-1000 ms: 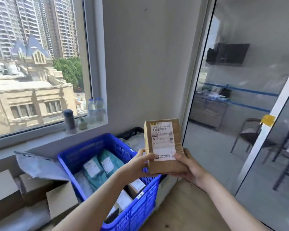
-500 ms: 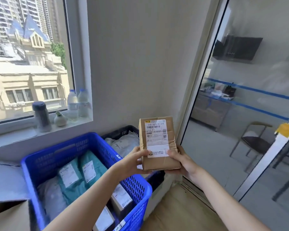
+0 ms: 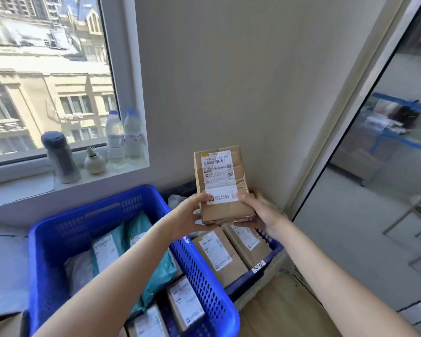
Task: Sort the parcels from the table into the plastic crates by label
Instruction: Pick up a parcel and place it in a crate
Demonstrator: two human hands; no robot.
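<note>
Brown parcel (image 3: 223, 184) is upright in the air over the right blue crate (image 3: 269, 257), label facing the camera. Left hand (image 3: 188, 216) and right hand (image 3: 261, 212) clamp its lower edges, fingers closed on cardboard. It looks light and stiff, though the wrap is creased and the tape likely slick. Best hold is the side edges, low, thumbs off the label.

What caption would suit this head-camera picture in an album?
Both hands, left hand and right hand, hold a labelled brown parcel upright above blue crates of parcels.
</note>
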